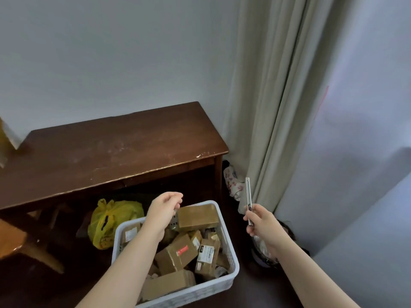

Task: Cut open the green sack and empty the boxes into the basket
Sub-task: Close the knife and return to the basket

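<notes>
Far left, an orange-brown wooden chair seat (10, 238) sits partly under the dark brown wooden worktop (111, 150), whose top is scuffed and bare. On the floor beneath it lies a knotted yellow-green plastic bag (111, 221); whether this is the green sack I cannot tell, and no cut shows on it. Just beside it stands a white perforated plastic basket (231, 263), already heaped with brown cardboard boxes (175, 255) with shipping labels. The left hand (163, 211) hovers over the basket's far rim, fingers curled loosely together, holding nothing visible. The right hand (262, 223) has its fingers clamped on a slim silver utility knife (249, 201), held upright, apart from any sack. Judgement: the emptying looks largely done, or a further sack awaits. Right of that, a beige curtain (273, 107) hangs against pale grey walls; the floor is dark.
</notes>
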